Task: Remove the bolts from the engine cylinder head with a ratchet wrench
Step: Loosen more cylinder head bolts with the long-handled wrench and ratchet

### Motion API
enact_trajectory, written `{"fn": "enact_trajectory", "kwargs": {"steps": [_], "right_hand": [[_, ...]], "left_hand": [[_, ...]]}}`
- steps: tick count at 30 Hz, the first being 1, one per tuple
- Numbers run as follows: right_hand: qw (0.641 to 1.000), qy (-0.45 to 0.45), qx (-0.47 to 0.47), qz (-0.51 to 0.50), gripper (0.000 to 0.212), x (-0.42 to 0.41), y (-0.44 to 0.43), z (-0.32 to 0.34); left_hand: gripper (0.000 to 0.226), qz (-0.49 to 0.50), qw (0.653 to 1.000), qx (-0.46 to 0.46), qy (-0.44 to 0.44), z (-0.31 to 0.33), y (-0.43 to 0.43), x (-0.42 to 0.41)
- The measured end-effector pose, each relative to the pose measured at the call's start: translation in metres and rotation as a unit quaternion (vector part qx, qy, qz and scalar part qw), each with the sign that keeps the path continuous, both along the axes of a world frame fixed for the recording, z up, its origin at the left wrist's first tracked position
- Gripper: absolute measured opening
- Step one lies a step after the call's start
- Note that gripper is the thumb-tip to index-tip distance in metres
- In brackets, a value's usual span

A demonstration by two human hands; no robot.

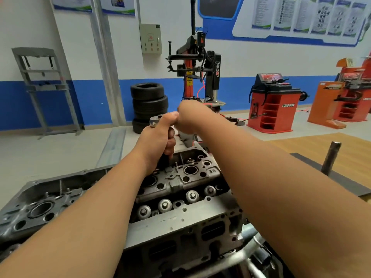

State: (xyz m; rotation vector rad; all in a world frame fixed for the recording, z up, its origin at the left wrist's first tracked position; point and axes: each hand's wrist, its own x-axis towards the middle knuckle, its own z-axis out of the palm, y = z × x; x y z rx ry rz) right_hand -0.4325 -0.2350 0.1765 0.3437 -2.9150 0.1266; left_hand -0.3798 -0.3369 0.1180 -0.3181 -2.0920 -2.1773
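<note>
While the left hand [158, 141] is wrapped tight round the upright shaft under the ratchet wrench [154, 121], thumb lying up against the chrome head, the right hand [186, 117] sits at 3 o'clock of it. It touches that thumb and is balled into a fist over where the handle should run. The handle is hidden under it, so I'm reading that grip as closed on the handle, not actually seeing it.

The dark lower end of the shaft drops at 6 o'clock into the far end of the cylinder head [172, 183]. I'd say the socket is on a bolt there, though the bolt itself is out of sight behind the hand.

Progress-wise I'd guess somewhere in the middle. Several round holes on top of the head look empty, which could mean bolts already out, but I can't tell bolt holes from other passages. No loose bolts in view anywhere. The row of silver capped valve springs [164, 205] sits in place nearer the camera.

Further out: another grey casting [60, 189] at 8 o'clock, stacked tyres [148, 101] at 11, a red machine [271, 103] at 2, and a wooden counter [291, 145] at 3.
</note>
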Motion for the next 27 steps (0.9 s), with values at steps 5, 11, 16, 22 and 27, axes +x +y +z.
{"fn": "enact_trajectory", "kwargs": {"steps": [5,11,16,22,27], "right_hand": [[0.994,-0.085,0.073,-0.003,0.024,-0.011,-0.006,0.011],[0.999,0.020,0.039,-0.023,0.008,0.027,0.017,0.003],[0.988,0.021,0.142,-0.064,0.014,0.094,0.035,0.006],[0.948,0.064,0.312,0.017,0.029,0.175,0.030,0.024],[0.987,-0.038,0.141,0.072,0.003,0.182,0.028,0.019]], "left_hand": [[0.058,-0.041,0.999,-0.004,-0.021,-0.001,-0.006,0.001],[0.049,-0.010,1.000,-0.009,-0.023,0.002,0.000,0.006],[0.051,0.020,0.999,-0.018,-0.025,0.001,0.007,0.006],[0.057,0.051,0.995,0.078,-0.032,-0.003,0.008,-0.002],[0.050,0.039,0.983,0.173,-0.034,-0.005,0.008,-0.004]]}}
